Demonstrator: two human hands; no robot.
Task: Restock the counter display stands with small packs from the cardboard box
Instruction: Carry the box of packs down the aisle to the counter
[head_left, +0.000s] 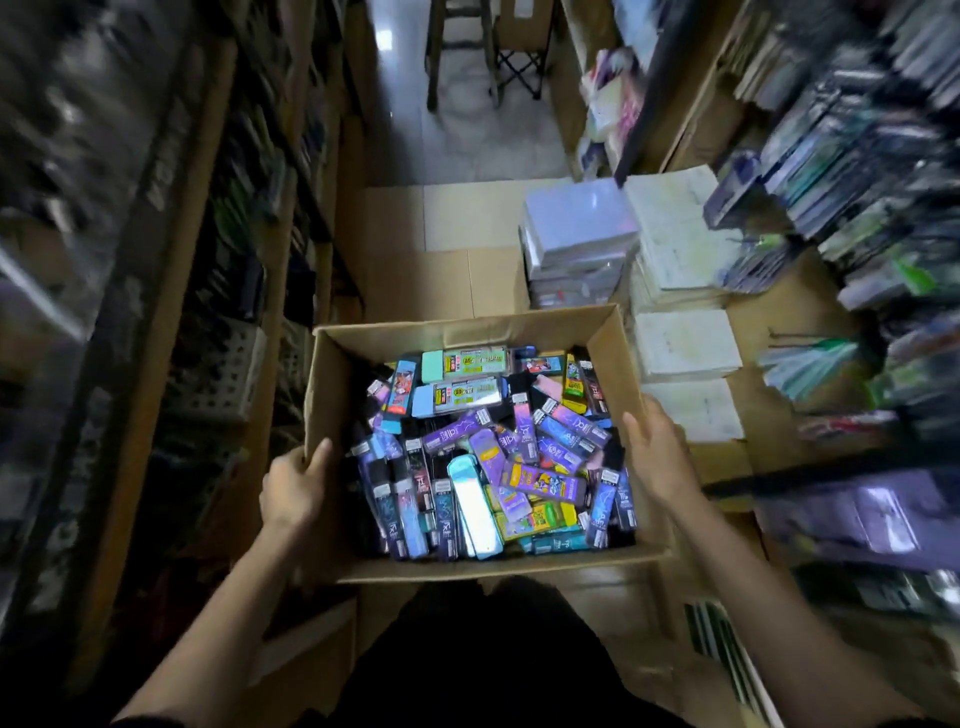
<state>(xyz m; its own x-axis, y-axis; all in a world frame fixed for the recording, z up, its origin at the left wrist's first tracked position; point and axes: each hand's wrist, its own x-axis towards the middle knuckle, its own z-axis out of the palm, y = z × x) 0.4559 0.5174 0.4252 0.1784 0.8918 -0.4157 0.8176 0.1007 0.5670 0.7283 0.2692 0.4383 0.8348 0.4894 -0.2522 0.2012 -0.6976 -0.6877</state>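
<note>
Cardboard box (467, 327) dead centre, open top, seen from straight above in a narrow shop aisle. Crammed with a loose jumble of packs (498, 457): mostly slim purple, blue and black ones lying every which way. Also a couple of mint-green ones with yellow labels toward the far wall, and a pale shiny one near the front. Can't tell whether lifted clear or resting on something underneath.

Hooked on the box's left wall near the front corner: left grip (293, 488), thumb inside over the rim, fingers curled round the outside. Same deal on the right wall with right grip (657, 457), thumb over the rim on the inside, palm and fingers flat against the outside. So both closed on the cardboard, one per side, bare forearms running back toward the camera.

Flattened cardboard (415, 275) on the floor just beyond the box. Right beside the box on the right, piles of white pads (683, 345), and behind those a stack (579, 228) wrapped in clear film. Shelves (208, 260) down both sides, stuffed with stock but way too motion-blurred to read. Further up the aisle, a wooden stool (462, 52) with a small folding stool (519, 70) next to it.
</note>
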